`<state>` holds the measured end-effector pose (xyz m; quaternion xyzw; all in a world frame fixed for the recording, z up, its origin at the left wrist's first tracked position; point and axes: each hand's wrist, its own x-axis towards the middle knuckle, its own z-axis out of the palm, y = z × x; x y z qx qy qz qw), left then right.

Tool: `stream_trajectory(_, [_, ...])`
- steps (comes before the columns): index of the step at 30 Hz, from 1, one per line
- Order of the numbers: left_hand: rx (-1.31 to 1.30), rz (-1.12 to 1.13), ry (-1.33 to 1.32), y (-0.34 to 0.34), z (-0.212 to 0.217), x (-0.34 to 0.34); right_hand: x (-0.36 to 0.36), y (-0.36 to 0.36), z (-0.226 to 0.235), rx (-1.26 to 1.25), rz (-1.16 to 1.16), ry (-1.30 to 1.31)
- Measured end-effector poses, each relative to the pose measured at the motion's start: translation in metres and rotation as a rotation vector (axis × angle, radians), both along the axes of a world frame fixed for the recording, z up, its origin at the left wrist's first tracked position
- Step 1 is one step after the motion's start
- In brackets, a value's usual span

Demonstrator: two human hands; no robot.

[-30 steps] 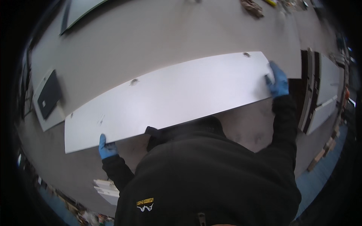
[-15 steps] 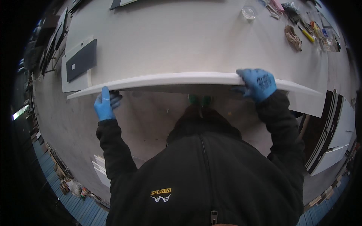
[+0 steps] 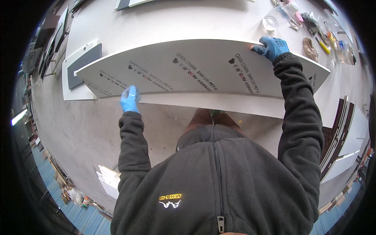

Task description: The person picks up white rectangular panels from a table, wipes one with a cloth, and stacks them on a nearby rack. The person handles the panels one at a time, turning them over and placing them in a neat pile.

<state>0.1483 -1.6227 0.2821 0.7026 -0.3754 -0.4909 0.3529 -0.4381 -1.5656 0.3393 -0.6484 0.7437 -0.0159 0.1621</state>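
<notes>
Grey floor; both gloved hands, left hand [image 3: 129, 99] & right hand [image 3: 271, 47], grip white panel [image 3: 196, 70].

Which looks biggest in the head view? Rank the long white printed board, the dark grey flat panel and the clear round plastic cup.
1. Long white printed board
2. Dark grey flat panel
3. Clear round plastic cup

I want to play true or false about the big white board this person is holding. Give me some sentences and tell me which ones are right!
1. The left hand in a blue glove holds the near edge of the long white flat board. True.
2. The right hand is bare. False: it wears a blue glove too.
3. The right hand is at the board's far edge. True.
4. The board lies flat on the pale worktable. False: it is lifted and tilted.
5. The person wears a red jacket. False: the fleece jacket is black.
</notes>
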Motion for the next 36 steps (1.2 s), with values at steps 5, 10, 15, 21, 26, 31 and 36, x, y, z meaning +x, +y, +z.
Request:
stream_trajectory(5, [0.342, 0.153, 0.356, 0.036, -0.031, -0.008, -0.003, -0.02, -0.019, 0.237, -0.066, -0.059])
stream_trajectory(10, [0.46, 0.294, 0.469, 0.065, -0.046, -0.037, -0.006, -0.026, -0.023, 0.357, -0.081, -0.129])
stream_trajectory(15, [0.392, 0.397, 0.501, 0.071, -0.053, -0.047, -0.013, -0.028, -0.021, 0.417, -0.076, -0.139])
stream_trajectory(21, [0.313, 0.505, 0.575, 0.054, -0.066, -0.036, -0.012, -0.028, -0.022, 0.416, -0.072, -0.176])
stream_trajectory(26, [0.341, 0.607, 0.629, 0.043, -0.077, -0.043, -0.011, -0.012, -0.014, 0.334, -0.047, -0.135])
stream_trajectory(31, [0.316, 0.599, 0.559, 0.044, -0.077, -0.047, -0.008, -0.001, -0.006, 0.302, 0.01, -0.092])
stream_trajectory(36, [0.256, 0.607, 0.552, 0.055, -0.076, -0.05, -0.008, 0.008, 0.0, 0.262, 0.022, -0.132])
